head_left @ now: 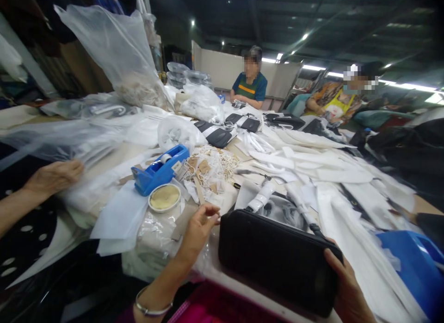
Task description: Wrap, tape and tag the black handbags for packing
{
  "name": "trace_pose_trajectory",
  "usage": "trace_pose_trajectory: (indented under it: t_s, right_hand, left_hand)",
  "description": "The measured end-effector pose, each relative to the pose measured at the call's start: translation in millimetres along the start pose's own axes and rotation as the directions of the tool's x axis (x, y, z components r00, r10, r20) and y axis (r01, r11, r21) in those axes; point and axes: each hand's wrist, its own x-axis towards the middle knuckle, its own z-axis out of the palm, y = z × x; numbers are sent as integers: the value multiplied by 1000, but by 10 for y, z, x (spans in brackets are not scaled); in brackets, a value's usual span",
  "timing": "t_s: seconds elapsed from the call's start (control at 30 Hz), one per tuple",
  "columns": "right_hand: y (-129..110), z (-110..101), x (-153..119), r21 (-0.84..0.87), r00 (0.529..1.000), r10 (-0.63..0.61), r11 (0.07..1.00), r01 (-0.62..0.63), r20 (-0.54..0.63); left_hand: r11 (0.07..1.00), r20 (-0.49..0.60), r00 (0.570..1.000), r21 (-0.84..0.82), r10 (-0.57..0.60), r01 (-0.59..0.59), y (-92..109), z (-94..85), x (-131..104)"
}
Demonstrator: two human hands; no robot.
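Black bag (pixel 277 263) at table (pixel 243 286) near edge, R hand (pixel 347 276) clamped on its R end.
L hand (pixel 203 219) at bag's top L corner, fingers bent, can't tell if gripping; wrapped handles (pixel 262 195) just behind; paste tub (pixel 164 198) & blue tape dispenser (pixel 149 178) to L, nr string pile (pixel 225 163); co-worker's hand (pixel 55 177) far L, on clear plastic (pixel 83 138).

I can read no words, brands or numbers. The pale label (pixel 176 167) on the blue tape dispenser (pixel 149 178), beyond my left grip (pixel 200 226), is too small; the yellow apron's (pixel 346 103) print (pixel 335 111), well beyond my right grip (pixel 347 279), is blurred.
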Motion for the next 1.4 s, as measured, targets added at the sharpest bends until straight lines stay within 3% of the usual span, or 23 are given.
trace_pose_trajectory:
  t_s: [0.07, 0.2, 0.3, 0.37, 0.43, 0.47, 0.57, 0.63, 0.73, 0.83, 0.93, 1.1, 1.2, 1.4]
  right_hand:
    - [13, 20, -5, 5, 1000, 11, 1000, -11, -27]
    - [-114, 43, -21, -69, 1000, 10, 998, -11, -25]
    - [-419, 137, -70, -348, 990, -138, 929, 125, -12]
    - [-668, 301, -130, -594, 927, -375, 740, 316, 26]
    - [-881, 549, -203, -717, 824, -527, 490, 496, 210]
    - [-959, 692, -239, -719, 781, -529, 393, 573, 332]
    - [-1063, 1090, -324, -647, 693, -345, 255, 719, 633]
    - [-1064, 1264, -361, -616, 640, -182, 177, 768, 746]
    - [-1057, 1381, -408, -606, 605, -47, -7, 796, 795]
    - [-1055, 1414, -451, -602, 603, -44, -156, 783, 796]
    - [-1004, 1411, -471, -614, 611, -66, -137, 777, 789]
    - [-812, 1333, -468, -688, 698, -207, 128, 714, 686]
    - [-718, 1291, -484, -704, 741, -294, 239, 669, 604]
    - [-662, 1241, -528, -665, 735, -392, 325, 673, 553]
  left_hand:
    - [1000, 36, 999, -13, -17, 17, -68, -8, -14]
    - [997, 4, 999, -63, -51, 51, -180, 46, -55]
    - [990, 26, 994, -94, -102, 104, -202, 92, -91]
    - [987, 71, 991, -107, -111, 118, -193, 129, -131]
    - [984, 130, 985, -120, -114, 130, -181, 176, -192]
    - [983, 159, 981, -127, -115, 136, -178, 201, -229]
    - [973, 259, 957, -152, -129, 173, -186, 257, -348]
    - [962, 306, 940, -176, -149, 210, -207, 266, -408]
    - [960, 293, 942, -173, -162, 219, -250, 243, -432]
    - [982, 249, 960, -104, -131, 161, -290, 221, -392]
    - [994, 218, 971, -33, -96, 106, -326, 232, -344]
    - [999, 125, 991, -1, -37, 38, -364, 276, -342]
    - [1000, 84, 996, 7, 5, -6, -388, 288, -362]
    - [964, 138, 967, -129, -215, 233, -387, 344, -251]
